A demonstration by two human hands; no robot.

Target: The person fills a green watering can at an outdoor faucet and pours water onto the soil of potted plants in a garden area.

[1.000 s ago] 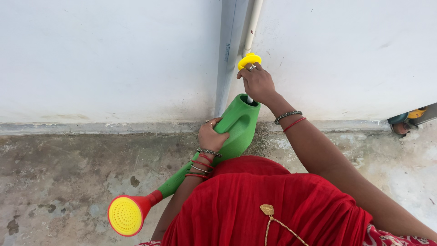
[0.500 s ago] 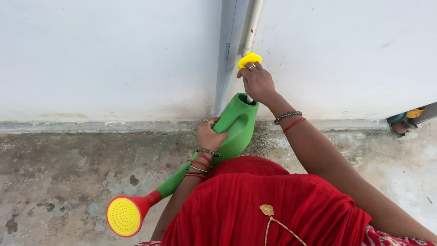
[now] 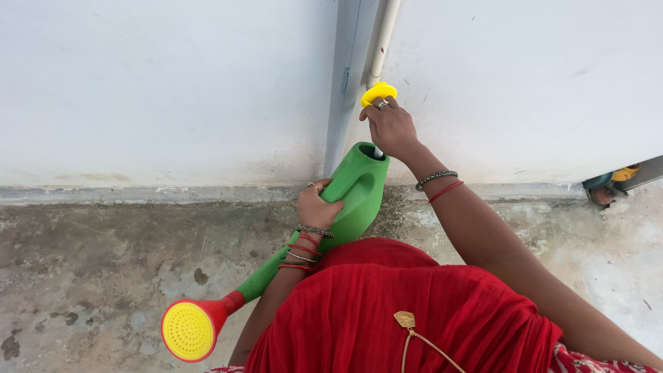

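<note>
Gripping the green watering can by its body, the left hand had its fingers curled tight around the plastic, holding the can tilted up under the tap. Its long spout ran down-left to a red rose with a yellow face, above the concrete floor. The right hand reached to the white wall, fingers pressed around the yellow tap handle on the pipe, just above the can's open mouth.
</note>
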